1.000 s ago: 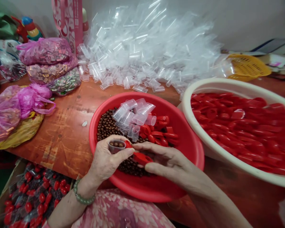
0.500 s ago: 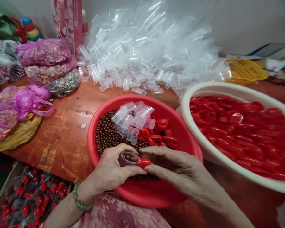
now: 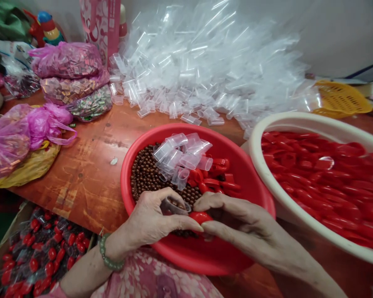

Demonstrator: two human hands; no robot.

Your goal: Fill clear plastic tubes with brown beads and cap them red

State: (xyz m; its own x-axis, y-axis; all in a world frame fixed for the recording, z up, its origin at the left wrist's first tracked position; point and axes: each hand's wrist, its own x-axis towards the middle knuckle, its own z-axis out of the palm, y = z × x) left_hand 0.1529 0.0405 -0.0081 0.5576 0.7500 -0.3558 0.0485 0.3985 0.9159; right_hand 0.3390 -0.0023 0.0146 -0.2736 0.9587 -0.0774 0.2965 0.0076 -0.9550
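My left hand (image 3: 151, 217) is closed around a short clear plastic tube (image 3: 175, 205) with brown balls inside. At the tube's right end, the fingertips of my right hand (image 3: 245, 223) pinch a red plastic cap (image 3: 200, 217), and my left thumb also touches it. Whether the cap is seated on the tube I cannot tell. Both hands are over the near part of a red basin (image 3: 126, 180). Inside it lie many loose brown balls (image 3: 144, 169), a small heap of clear tubes (image 3: 182, 155) and several red caps (image 3: 219, 184).
A white tub (image 3: 257, 140) of red plastic parts stands at the right. Behind is a large pile of clear tubes (image 3: 189, 74), beside a yellow basket (image 3: 345, 97). Pink bags (image 3: 68, 62) sit at the left. Below the table edge, a box holds red-capped pieces (image 3: 49, 252).
The view has swung slightly left, so everything sits further right. In my fingers the tube and red cap have turned, and more of the cap's rounded face shows.
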